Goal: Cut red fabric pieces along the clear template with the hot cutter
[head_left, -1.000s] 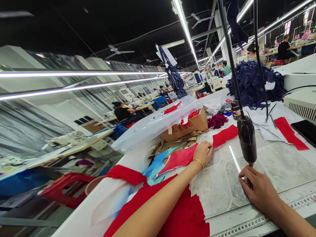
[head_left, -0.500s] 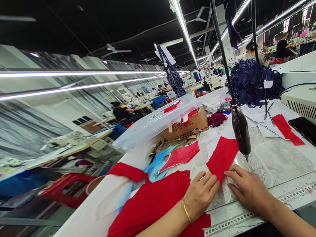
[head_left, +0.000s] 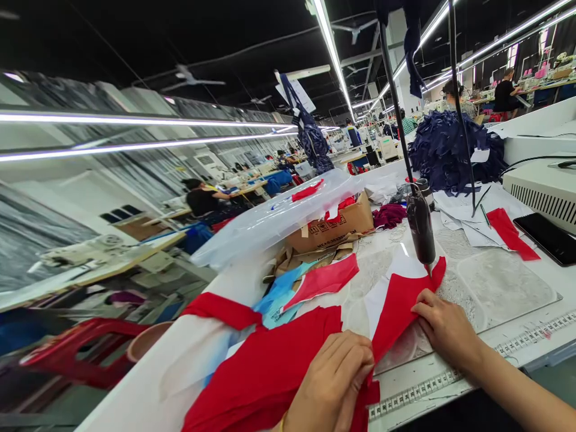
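A red fabric piece (head_left: pixel 398 306) slants across the work board, with a white paper sheet (head_left: pixel 375 300) showing at its left and upper edges. My left hand (head_left: pixel 335 378) is closed on the lower end of this piece, beside the red fabric stack (head_left: pixel 270 366). At its right edge my right hand (head_left: pixel 447 327) pinches the cloth between thumb and fingers. A black hanging tool (head_left: pixel 421 231) with a pointed tip comes down at the upper right of the piece; its tip appears to meet the cloth there.
A measuring tape (head_left: pixel 418 393) runs along the front edge. A cardboard box (head_left: pixel 333 231), a red-and-white cut piece (head_left: pixel 324 281), a navy strip pile (head_left: pixel 454 150), a phone (head_left: pixel 549 237) and a vented machine (head_left: pixel 544 192) surround the board (head_left: pixel 508 288). Other people sit at distant tables.
My left hand has moved down and toward me, drawing the red fabric piece with it. The cloth's upper end now lies around the tool's tip. My right hand still grips its right edge.
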A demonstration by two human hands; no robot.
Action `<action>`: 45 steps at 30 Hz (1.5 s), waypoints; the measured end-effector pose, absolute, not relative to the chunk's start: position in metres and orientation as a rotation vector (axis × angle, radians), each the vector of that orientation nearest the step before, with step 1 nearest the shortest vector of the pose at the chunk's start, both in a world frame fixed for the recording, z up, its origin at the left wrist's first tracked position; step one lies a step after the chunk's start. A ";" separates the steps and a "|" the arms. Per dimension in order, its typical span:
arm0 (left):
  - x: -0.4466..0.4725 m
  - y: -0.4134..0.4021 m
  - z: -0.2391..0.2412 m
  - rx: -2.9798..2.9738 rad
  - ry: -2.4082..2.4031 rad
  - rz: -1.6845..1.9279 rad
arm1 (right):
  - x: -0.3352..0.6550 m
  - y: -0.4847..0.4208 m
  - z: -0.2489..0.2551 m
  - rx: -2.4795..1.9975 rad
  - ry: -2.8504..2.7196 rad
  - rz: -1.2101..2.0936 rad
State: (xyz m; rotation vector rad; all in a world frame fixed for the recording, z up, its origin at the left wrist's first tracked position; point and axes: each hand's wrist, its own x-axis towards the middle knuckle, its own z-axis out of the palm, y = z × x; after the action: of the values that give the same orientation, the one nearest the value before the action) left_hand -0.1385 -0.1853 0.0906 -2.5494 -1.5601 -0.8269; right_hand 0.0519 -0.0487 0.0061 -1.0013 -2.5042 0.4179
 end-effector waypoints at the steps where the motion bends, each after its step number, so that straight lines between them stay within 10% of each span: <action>1: -0.139 -0.187 0.093 -2.568 -1.605 -0.871 | 0.055 -0.046 0.006 -1.022 -2.481 0.423; 16: -0.164 -0.203 0.132 -2.082 -2.795 -2.282 | 0.136 -0.019 0.045 -0.912 -1.876 1.396; 25: -0.160 -0.148 0.060 -2.616 -2.328 -0.721 | 0.157 0.010 0.048 -1.464 -2.220 1.271; 30: -0.166 -0.118 0.032 -2.563 -2.102 -0.589 | 0.145 0.019 0.045 -1.704 -2.425 0.672; 45: -0.214 0.004 0.017 -2.440 -2.086 -0.267 | 0.136 0.077 0.026 -1.591 -2.291 0.568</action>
State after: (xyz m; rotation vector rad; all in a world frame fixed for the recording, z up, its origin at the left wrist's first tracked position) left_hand -0.2144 0.0042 0.0173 -2.4396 -2.0857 -0.2674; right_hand 0.1356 0.0765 0.0264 -1.5913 -2.2911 0.5685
